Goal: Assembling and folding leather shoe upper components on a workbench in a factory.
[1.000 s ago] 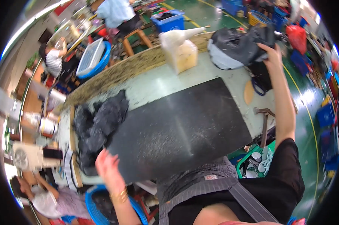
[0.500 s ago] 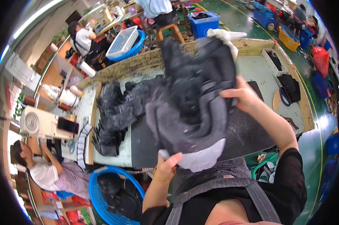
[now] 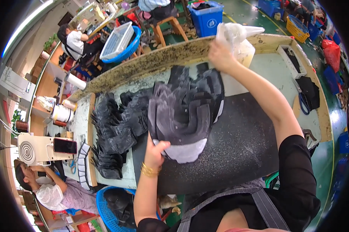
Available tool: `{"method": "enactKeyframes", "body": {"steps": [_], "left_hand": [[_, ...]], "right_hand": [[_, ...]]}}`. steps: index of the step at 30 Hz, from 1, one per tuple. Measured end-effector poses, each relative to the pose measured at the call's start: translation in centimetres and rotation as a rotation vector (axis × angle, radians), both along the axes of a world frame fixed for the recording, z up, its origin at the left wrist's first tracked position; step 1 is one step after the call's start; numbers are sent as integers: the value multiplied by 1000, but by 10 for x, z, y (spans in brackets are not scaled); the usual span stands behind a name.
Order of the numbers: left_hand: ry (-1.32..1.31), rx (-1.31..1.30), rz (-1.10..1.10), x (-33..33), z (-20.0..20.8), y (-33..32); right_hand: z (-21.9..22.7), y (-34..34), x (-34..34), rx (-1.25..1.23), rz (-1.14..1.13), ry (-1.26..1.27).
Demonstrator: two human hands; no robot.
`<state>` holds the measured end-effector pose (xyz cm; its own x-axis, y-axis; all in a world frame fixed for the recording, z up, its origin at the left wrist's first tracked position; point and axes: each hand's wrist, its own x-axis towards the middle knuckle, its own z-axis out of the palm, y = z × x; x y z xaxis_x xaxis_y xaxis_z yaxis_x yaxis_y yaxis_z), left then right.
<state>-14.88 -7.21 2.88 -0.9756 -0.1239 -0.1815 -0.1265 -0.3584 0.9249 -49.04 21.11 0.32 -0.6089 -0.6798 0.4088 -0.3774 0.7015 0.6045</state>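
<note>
A thick stack of black, U-shaped shoe-upper pieces [image 3: 178,131], with a pale grey band along its near edge, lies fanned over the black work mat. My left hand [image 3: 157,152] is closed on the near left corner of the stack, thumb on top. At the far side of the table, my right hand [image 3: 222,57] is at the left side of a white plastic bottle [image 3: 242,50] with a long pointed spout. Its fingers are blurred and partly hidden there, so their grip is unclear. More black pieces [image 3: 116,135] lie in overlapping rows at the left.
The dark mat [image 3: 240,143] bears whitish specks. A raised wooden edge [image 3: 143,62] bounds the table's far side. Blue-handled scissors [image 3: 304,102] and a small white tray [image 3: 292,62] lie at the right. A blue basket [image 3: 105,208] stands below left; a person works at a machine beyond it.
The stack has come down from in front of me onto the table. My right hand has let go of it and moved away to the white bottle; my left hand still holds it.
</note>
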Motion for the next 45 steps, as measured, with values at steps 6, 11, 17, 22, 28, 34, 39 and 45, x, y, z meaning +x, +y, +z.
{"method": "enactKeyframes", "body": {"steps": [6, 11, 17, 22, 28, 34, 39, 45], "left_hand": [[74, -297, 54, -27, 3, -23], [499, -1656, 373, -13, 12, 15], [622, -1585, 102, -10, -8, 63], [487, -1544, 155, -21, -13, 79], [252, -1475, -62, -31, -1, 68], [170, -372, 64, 13, 38, -4], [1008, 619, 254, 78, 76, -102], [332, -616, 487, 95, 79, -8]], "right_hand": [[1, 48, -20, 99, -234, -56], [22, 128, -3, 21, -250, -186], [78, -7, 158, -553, 797, -856], [61, -56, 183, -427, 519, -849], [109, -56, 207, -204, 628, -1157], [61, -60, 200, -913, 233, -1465], [56, -68, 229, -768, 440, -1011], [101, -69, 305, -1220, 751, -908]]}}
